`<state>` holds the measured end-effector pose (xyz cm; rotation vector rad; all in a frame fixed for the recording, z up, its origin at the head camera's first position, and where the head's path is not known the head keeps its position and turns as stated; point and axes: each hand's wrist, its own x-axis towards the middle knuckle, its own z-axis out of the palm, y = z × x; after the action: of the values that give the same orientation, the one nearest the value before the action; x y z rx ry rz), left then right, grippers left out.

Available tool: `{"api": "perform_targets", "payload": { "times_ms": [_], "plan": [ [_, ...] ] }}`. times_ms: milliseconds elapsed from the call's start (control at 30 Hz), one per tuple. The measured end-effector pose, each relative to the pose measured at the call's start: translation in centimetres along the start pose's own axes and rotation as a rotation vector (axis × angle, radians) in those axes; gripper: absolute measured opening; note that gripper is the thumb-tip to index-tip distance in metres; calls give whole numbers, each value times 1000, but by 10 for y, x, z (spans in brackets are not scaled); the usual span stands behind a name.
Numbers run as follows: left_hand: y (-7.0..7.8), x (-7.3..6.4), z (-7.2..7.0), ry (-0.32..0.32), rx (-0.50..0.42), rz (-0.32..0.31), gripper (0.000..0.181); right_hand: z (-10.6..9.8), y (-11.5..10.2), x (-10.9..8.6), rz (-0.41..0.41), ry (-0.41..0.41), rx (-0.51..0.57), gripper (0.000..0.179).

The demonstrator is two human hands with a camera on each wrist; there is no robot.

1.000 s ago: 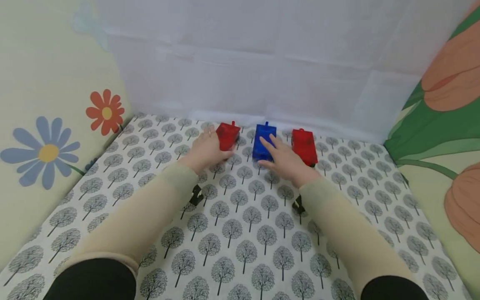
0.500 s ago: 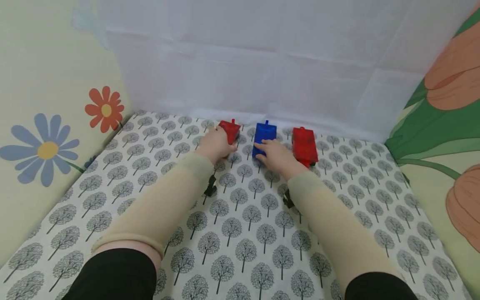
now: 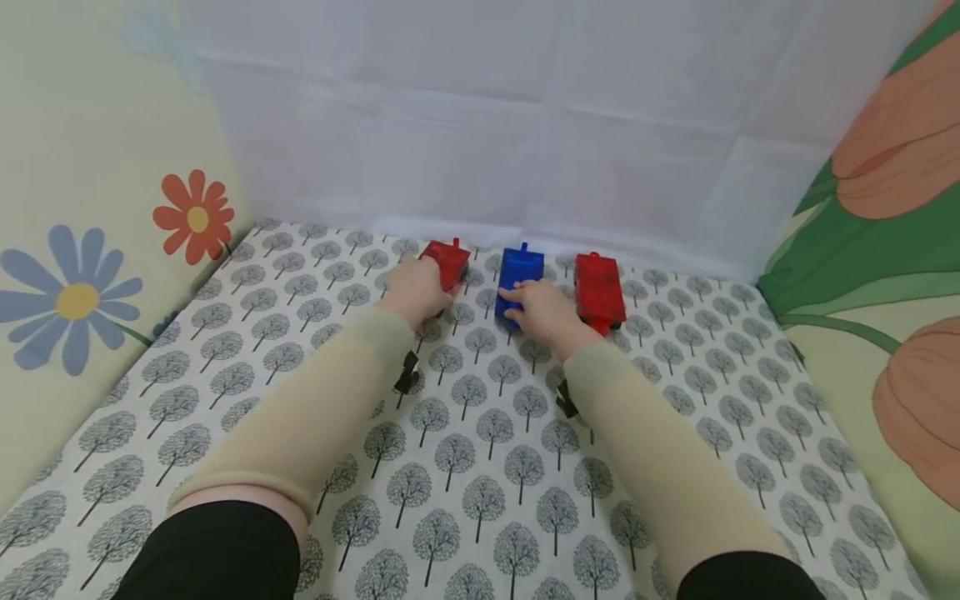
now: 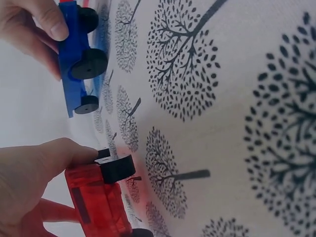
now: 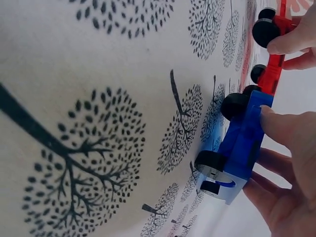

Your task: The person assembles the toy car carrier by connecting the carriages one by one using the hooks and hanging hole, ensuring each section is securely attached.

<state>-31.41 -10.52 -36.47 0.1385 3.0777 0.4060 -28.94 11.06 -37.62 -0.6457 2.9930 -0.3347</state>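
Note:
A red toy car [image 3: 452, 258] with black wheels stands at the left of a row at the back of the cloth. My left hand [image 3: 416, 292] grips it, with the thumb along its side in the left wrist view and the rear of the red body [image 4: 98, 207] showing. To its right is a blue toy car [image 3: 521, 267], also on black wheels. The right hand [image 3: 547, 312] holds this one between thumb and fingers, seen closely in the right wrist view, where the blue side [image 5: 247, 131] is visible. Both cars have a small peg at the far end.
Another red toy car [image 3: 598, 287] stands just right of the right hand, untouched. Behind the row hangs a white cloth [image 3: 465, 150]. Tree-patterned cloth [image 3: 480, 467] covers the table, with flower-painted walls on the left [image 3: 75, 167] and right [image 3: 885, 275].
My left hand has moved in over the left red car and taken hold of it. The right hand's spread fingers have closed round the blue car. The cars themselves show no clear movement.

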Motion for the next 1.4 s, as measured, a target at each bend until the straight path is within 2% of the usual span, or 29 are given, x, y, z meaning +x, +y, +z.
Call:
{"api": "perform_targets", "payload": {
  "times_ms": [200,433,567,733,900,1033,1400],
  "plan": [
    [-3,-9,-9,-3,-24,-1,59,1,-2,1,29,5,23,49],
    [-13,-25,-18,-1,-43,36,75,1,-5,7,49,-19,54,50],
    [-22,-31,-20,-28,-66,67,87,1,-5,8,64,-25,71,50],
    [-31,-41,-29,-70,-158,84,92,-2,-6,10,73,-25,81,50],
    [-29,-58,-41,-113,-115,112,101,-4,-7,9,89,-33,66,50],
    [-28,-71,-48,-145,-91,162,102,-4,-7,8,86,-33,53,50],
    [-34,-103,-60,-225,-118,310,107,-5,-9,7,78,-37,46,50]
  ]
}}
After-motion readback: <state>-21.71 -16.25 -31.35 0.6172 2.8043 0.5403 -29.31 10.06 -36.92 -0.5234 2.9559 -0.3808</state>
